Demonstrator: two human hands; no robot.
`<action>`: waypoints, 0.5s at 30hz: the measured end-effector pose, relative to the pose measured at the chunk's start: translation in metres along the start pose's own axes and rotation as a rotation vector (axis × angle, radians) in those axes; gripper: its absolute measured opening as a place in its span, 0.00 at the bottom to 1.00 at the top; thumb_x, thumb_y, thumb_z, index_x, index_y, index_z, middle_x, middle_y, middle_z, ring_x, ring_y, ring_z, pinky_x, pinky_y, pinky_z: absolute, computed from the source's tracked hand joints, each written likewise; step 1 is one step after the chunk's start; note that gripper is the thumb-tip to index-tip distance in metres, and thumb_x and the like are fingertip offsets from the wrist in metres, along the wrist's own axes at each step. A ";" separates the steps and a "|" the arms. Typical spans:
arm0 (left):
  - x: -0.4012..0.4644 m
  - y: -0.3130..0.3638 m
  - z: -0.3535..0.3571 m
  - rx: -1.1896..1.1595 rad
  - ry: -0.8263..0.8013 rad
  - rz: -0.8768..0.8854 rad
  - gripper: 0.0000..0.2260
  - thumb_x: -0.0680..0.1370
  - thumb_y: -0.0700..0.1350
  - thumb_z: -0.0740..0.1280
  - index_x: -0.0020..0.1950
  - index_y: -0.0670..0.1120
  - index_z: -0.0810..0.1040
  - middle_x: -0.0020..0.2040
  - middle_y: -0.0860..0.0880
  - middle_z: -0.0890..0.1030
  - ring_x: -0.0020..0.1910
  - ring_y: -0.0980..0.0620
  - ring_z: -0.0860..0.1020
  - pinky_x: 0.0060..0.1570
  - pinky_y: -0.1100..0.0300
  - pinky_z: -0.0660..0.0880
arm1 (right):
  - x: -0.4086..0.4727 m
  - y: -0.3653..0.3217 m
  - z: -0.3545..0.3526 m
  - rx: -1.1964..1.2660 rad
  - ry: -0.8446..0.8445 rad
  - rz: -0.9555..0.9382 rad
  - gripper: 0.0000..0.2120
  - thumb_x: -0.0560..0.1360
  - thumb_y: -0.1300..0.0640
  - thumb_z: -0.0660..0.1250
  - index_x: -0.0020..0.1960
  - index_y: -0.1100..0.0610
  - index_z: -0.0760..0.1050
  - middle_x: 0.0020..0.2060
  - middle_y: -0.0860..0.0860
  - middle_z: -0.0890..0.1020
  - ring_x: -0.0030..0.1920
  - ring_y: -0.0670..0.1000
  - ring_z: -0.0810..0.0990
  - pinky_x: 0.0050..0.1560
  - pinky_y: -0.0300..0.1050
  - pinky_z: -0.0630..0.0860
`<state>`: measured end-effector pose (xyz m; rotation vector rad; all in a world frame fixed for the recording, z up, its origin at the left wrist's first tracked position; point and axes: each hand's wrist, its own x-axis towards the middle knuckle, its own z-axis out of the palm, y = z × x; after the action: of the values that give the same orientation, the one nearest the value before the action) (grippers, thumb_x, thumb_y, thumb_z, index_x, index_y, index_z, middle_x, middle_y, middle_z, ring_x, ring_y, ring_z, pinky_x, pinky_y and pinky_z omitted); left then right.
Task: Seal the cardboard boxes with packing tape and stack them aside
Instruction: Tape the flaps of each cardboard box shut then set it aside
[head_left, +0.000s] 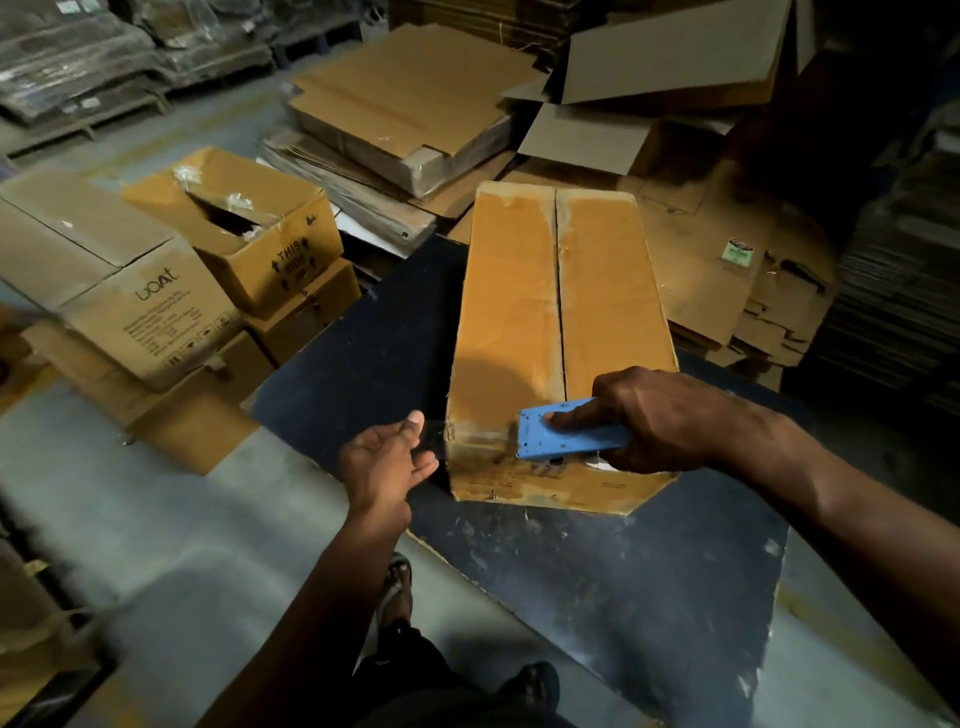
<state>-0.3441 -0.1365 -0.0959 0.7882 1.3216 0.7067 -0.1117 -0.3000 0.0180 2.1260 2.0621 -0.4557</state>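
On the scuffed dark counter (623, 571) lay a long corrugated cardboard box (561, 312), the right hand (654, 415) gripping a flat blue plastic tape dispenser (566, 428) at its near edge, the left hand (384, 467) loose-fingered beside it.

Dim, blurred, dark warped edges.

**Around the work place**

A dark board (597, 571) with scratched paint lies over the grey concrete floor (171, 519). Behind it, flat cardboard sheets (410, 104) lie in piles. At the far left stand pallets (78, 78) with wrapped goods. A sandal (397, 577) shows at the bottom, below the board's edge.
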 end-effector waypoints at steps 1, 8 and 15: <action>0.002 -0.002 0.000 0.000 0.004 0.007 0.10 0.77 0.44 0.76 0.53 0.39 0.81 0.44 0.43 0.84 0.35 0.47 0.82 0.37 0.55 0.83 | 0.001 -0.002 -0.001 -0.006 -0.013 0.009 0.31 0.80 0.47 0.69 0.78 0.33 0.61 0.52 0.45 0.74 0.52 0.47 0.75 0.48 0.48 0.78; 0.011 -0.017 0.003 0.053 -0.037 -0.083 0.09 0.78 0.46 0.76 0.50 0.41 0.80 0.46 0.43 0.83 0.39 0.47 0.83 0.38 0.54 0.83 | 0.026 -0.007 -0.010 0.035 -0.101 0.116 0.31 0.76 0.50 0.72 0.73 0.30 0.68 0.50 0.42 0.75 0.47 0.48 0.79 0.45 0.50 0.80; 0.026 -0.015 0.000 0.085 -0.215 -0.357 0.11 0.77 0.47 0.77 0.47 0.40 0.81 0.37 0.46 0.81 0.38 0.50 0.79 0.42 0.51 0.83 | 0.043 -0.021 -0.021 -0.078 -0.224 0.137 0.32 0.76 0.57 0.69 0.73 0.32 0.70 0.56 0.46 0.79 0.38 0.46 0.73 0.36 0.45 0.71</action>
<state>-0.3412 -0.1240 -0.1228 0.6521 1.2574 0.2763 -0.1295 -0.2521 0.0266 2.0506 1.7724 -0.5560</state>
